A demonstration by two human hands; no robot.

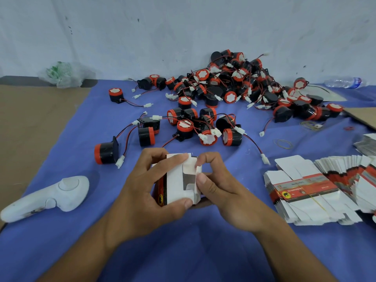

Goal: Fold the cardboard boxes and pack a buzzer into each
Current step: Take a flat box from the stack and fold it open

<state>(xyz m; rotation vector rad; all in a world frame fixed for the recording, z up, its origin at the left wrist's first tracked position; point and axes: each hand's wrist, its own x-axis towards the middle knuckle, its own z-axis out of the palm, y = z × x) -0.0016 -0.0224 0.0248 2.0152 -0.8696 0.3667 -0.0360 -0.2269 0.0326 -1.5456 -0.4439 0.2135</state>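
A small white cardboard box with a red and black printed side is held upright over the blue cloth. My left hand grips its body, thumb along the lower edge and fingers over the top. My right hand pinches the box's end flaps on its right side. Beyond the hands lie several loose black and red buzzers with red-black wires and white plugs, and one buzzer rests on its side at the left. A big heap of buzzers is piled against the wall.
Bundles of flat unfolded boxes lie at the right, bound with a rubber band. A white handheld controller lies at the left. Loose rubber bands, a plastic bottle and a crumpled plastic bag sit farther back. Brown cardboard borders the cloth.
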